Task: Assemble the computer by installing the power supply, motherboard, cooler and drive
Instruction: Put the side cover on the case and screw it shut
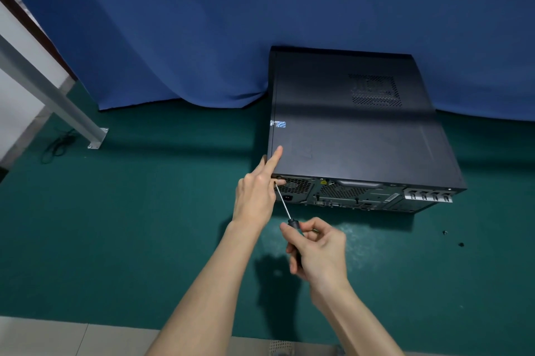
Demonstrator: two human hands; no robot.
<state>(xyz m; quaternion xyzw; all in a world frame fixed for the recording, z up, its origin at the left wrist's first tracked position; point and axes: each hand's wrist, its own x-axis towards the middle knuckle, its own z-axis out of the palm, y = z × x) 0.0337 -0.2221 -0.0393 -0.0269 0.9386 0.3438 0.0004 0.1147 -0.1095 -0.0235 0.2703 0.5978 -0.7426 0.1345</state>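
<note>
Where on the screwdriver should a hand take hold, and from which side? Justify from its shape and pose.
Grip the black handle of the screwdriver, coming from the near side, as the right hand does. The thin shaft slants away to the computer case, so only the thick handle end faces the person.

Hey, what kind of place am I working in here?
Probably a makeshift recording or workbench set-up: a blue cloth backdrop hangs behind a green mat, where a black metal computer case lies flat.
</note>
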